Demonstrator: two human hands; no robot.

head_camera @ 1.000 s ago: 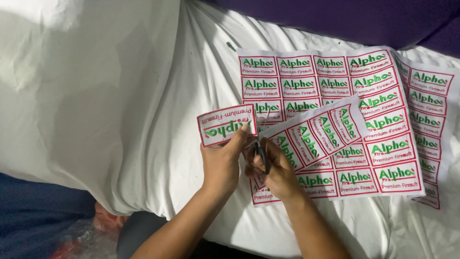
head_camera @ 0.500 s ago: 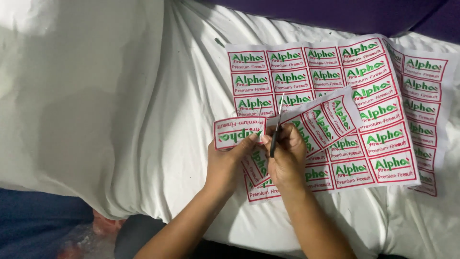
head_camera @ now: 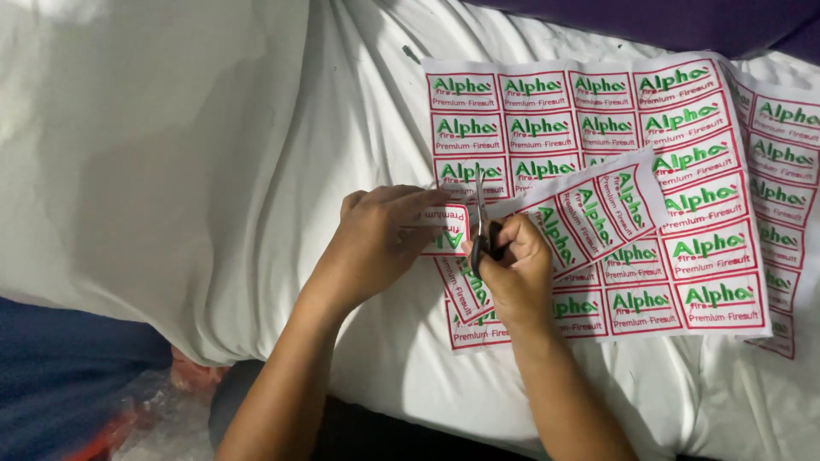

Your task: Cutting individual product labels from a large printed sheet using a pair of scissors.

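Pointing away from the person, the scissors (head_camera: 481,224) stand nearly upright, gripped by the right hand (head_camera: 512,271); the left hand (head_camera: 380,239) pinches the label strip (head_camera: 564,218), which slants up-right.

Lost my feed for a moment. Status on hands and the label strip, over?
Left hand pinching the end label of the label strip. Right hand shut on small scissors, blades at the strip. Full label sheet lies beneath on white cloth; nothing in the way.
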